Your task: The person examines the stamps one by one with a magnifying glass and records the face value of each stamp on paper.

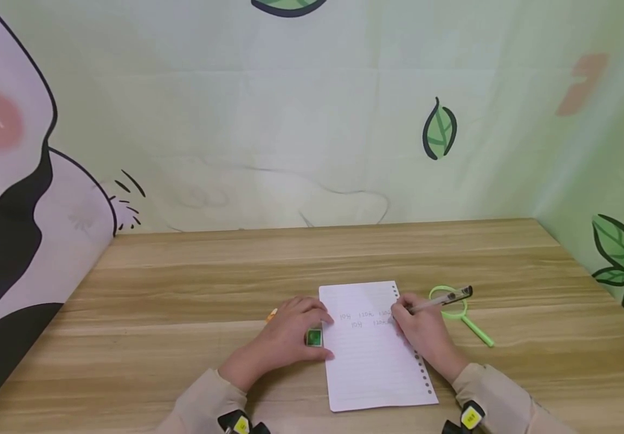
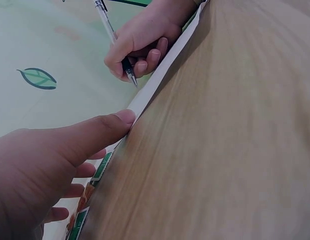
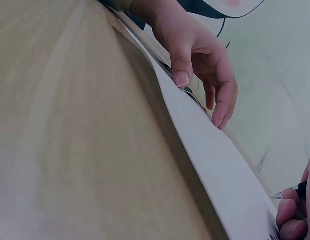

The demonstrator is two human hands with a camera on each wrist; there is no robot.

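Observation:
A lined sheet of loose-leaf paper lies on the table, its punched holes along the right edge and some handwriting across its upper part. My right hand pinches a pen with a clear barrel and black cap end, over the writing at the right edge. In the left wrist view the pen's tip is close to the paper. My left hand is spread at the left edge, thumb and fingertips touching the paper. Between its thumb and fingers a small green square shows, otherwise partly hidden.
A light green magnifying glass lies right of the paper, partly behind the right hand and pen. A small orange thing peeks out behind the left hand. The wooden table ends at a printed backdrop.

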